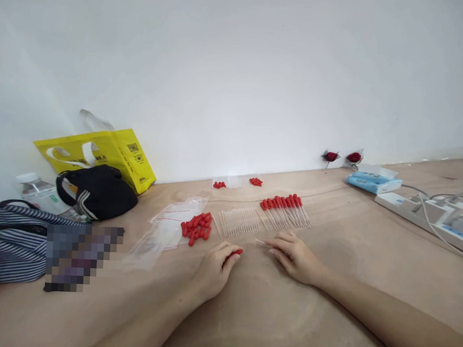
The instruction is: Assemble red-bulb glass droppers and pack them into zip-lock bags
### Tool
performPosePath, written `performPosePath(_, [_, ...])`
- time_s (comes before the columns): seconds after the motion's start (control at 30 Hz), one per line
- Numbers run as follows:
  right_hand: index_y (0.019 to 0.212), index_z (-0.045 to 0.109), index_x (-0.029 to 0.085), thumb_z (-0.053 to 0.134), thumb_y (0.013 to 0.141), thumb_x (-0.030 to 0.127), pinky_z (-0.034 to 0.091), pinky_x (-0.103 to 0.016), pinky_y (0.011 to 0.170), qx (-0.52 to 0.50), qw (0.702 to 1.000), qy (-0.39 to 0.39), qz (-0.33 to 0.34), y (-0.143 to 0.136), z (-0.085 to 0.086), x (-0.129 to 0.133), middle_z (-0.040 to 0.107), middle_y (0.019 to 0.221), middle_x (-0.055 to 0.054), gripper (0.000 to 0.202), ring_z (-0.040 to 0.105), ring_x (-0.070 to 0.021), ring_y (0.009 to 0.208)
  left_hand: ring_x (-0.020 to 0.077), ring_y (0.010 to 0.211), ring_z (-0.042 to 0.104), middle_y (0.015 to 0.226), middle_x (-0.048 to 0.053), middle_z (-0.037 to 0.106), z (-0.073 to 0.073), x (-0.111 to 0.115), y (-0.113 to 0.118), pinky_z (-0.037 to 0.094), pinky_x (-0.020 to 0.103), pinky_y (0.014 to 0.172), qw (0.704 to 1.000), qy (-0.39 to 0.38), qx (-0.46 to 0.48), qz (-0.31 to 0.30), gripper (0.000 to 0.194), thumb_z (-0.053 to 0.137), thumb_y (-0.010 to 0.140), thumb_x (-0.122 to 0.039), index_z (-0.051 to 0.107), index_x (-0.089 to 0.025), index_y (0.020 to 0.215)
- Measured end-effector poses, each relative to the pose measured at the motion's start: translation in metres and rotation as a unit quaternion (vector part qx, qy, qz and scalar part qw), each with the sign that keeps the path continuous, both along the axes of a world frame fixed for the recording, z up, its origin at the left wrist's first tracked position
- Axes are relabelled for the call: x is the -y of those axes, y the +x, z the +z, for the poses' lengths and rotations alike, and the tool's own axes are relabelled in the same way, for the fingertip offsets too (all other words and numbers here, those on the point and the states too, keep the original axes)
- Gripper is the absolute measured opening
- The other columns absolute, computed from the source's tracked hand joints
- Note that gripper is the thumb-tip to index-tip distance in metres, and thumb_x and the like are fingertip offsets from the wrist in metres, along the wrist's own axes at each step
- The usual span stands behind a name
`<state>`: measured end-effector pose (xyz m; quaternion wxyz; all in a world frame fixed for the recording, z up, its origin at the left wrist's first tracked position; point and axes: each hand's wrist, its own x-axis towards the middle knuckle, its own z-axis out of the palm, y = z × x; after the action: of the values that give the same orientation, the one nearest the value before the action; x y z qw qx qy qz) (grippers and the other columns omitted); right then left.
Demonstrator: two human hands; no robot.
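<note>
Pinched in my left hand (216, 269) is a red rubber dropper bulb (236, 252), its end poking out past the fingertips. My right hand (295, 258) is closed on a thin clear dropper tube (259, 242), whose tip points left toward the bulb; the two are apart. Beyond my hands lies a row of bare clear tubes (239, 222). To its right is a row of droppers (287, 212) with red bulbs on their upper ends. A pile of loose red bulbs (197, 227) rests left of the bare tubes, partly on clear plastic bags (163, 232).
Near the wall, another clear bag (237, 181) has red bulbs at both ends. On the left are a yellow bag (134, 161), a black cap (108, 193), a bottle (42, 193) and striped cloth (13, 246). Tissues (373, 180), power strips (425, 215) and two roses (354, 158) are right.
</note>
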<state>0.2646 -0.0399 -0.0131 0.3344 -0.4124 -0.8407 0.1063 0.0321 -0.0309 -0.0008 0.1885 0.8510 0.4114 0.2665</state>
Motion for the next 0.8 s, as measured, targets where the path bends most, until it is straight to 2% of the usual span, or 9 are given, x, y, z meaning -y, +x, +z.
performPosePath(0.07, [0.099,0.057,0.019,0.036,0.086,0.02,0.035,-0.031,0.071,0.006,1.0,0.009,0.018,-0.003,0.001,0.002,0.06,0.083,-0.006,0.024,0.053,-0.0155,0.076,0.0148,0.074,0.055,0.084,0.003,0.059,0.0,0.001,0.002,0.044,0.026,0.069,1.0,-0.012,0.004,-0.001,0.02,0.04,0.086,-0.022,0.059,-0.019,0.091])
performPosePath(0.23, [0.092,0.058,0.019,0.04,0.084,0.019,0.032,-0.032,0.074,0.014,0.999,0.027,0.014,-0.016,-0.001,0.0,0.061,0.08,-0.004,0.019,0.053,-0.0135,0.072,0.0152,0.072,0.054,0.082,0.003,0.059,0.002,0.0,0.002,0.043,0.026,0.067,0.999,-0.036,0.016,0.001,0.018,0.042,0.085,-0.024,0.059,-0.019,0.088])
performPosePath(0.6, [0.091,0.06,0.021,0.043,0.083,0.021,0.026,-0.03,0.069,0.031,0.998,0.053,-0.008,-0.028,0.002,0.007,0.059,0.071,-0.001,0.019,0.047,-0.0109,0.061,0.0135,0.067,0.054,0.077,0.001,0.062,0.002,-0.002,0.002,0.042,0.023,0.061,0.992,-0.097,0.08,-0.012,0.016,0.045,0.083,-0.024,0.059,-0.017,0.086])
performPosePath(0.8, [0.086,0.06,0.019,0.042,0.083,0.02,0.026,-0.028,0.066,0.027,0.997,0.065,0.017,-0.032,-0.003,0.009,0.054,0.064,0.001,0.019,0.043,-0.0109,0.058,0.0133,0.066,0.054,0.072,0.0,0.061,0.0,-0.003,0.002,0.042,0.023,0.06,0.993,-0.084,0.086,-0.009,0.016,0.045,0.082,-0.024,0.059,-0.017,0.08])
